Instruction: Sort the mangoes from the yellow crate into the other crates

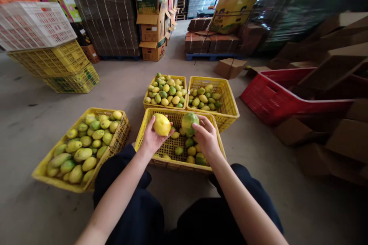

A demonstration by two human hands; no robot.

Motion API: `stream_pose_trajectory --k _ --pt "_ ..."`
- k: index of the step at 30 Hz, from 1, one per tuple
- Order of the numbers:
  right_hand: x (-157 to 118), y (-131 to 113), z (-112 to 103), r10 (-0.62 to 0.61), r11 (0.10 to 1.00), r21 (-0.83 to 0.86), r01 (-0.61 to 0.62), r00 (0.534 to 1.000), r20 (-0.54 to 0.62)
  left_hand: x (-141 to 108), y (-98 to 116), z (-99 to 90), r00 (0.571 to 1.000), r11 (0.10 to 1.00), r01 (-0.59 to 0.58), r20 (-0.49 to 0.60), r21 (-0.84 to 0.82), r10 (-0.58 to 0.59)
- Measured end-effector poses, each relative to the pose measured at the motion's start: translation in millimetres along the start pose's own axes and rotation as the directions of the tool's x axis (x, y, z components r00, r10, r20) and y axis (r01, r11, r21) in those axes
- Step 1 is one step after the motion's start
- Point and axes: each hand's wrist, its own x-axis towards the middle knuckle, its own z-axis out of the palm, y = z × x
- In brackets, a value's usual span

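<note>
My left hand [151, 136] is closed round a yellow lemon [162, 124], held up above the near yellow crate [161, 163]. In my right hand [207, 136] is a green-and-yellow lemon [189, 123], gripped between thumb and fingers at about the same height. Below the hands, several lemons [178, 151] lie scattered in that crate, mostly toward its right side. Part of the crate's inside is hidden behind my hands.
At the left stands a heaped crate of lemons [123, 130]. Behind the near crate are a full crate [146, 104] and a part-filled one [230, 101]. A red crate [258, 97] and cardboard boxes [349, 138] lie right; stacked crates [71, 78] stand far left.
</note>
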Motion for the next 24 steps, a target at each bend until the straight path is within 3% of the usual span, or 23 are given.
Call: stream_pose_trajectory --k 5,10,18,24 --pt "10 8 -2 0.195 0.942 0.287 -0.176 0.98 -0.04 1 -1 2.1 0.998 0.991 0.009 -0.058 -0.133 -0.017" --pt "9 7 1 0.37 0.783 0.524 -0.337 0.928 0.044 1 1 5.4 0.996 0.959 0.082 -0.018 -0.273 -0.09" --pt "10 4 8 0.555 0.603 0.635 -0.482 0.826 0.1 -2 7 7.8 0.985 0.927 0.172 0.046 -0.335 -0.167" --pt "13 13 14 0.648 0.575 0.629 -0.523 0.76 0.04 -1 6 8.4 0.981 0.934 0.188 0.005 -0.304 -0.195"
